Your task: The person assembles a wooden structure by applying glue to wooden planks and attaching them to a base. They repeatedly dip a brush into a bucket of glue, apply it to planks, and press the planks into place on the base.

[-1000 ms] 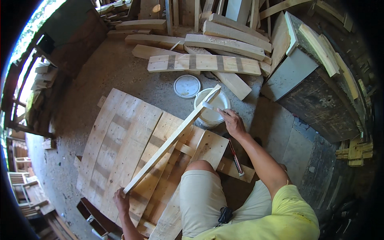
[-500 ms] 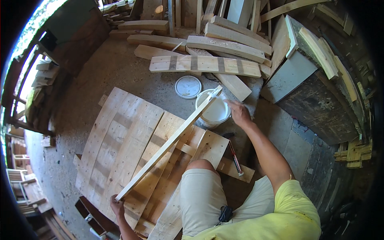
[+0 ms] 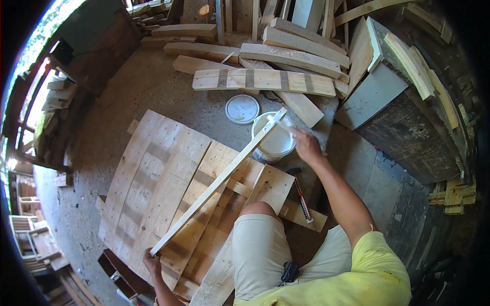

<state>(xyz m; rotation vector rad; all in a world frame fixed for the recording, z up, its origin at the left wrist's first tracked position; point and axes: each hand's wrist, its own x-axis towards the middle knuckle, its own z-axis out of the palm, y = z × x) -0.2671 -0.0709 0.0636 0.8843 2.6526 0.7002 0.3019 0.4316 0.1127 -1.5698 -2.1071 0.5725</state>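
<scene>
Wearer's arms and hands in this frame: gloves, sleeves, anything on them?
Both hands are bare, no gloves: left hand, right hand. Forearms are uncovered. A yellow short sleeve covers the right upper arm. No watch or markings can be made out.

Daylight, bright overall. Strongest light enters from the opening at upper left, blown out there. Concrete floor [image 3: 168, 92] evenly lit, soft shadows only. Heavy fisheye bending and black vignette at the rim. Centre sharp; right hand [image 3: 306, 145] slightly motion-blurred; far right edge dim.
</scene>
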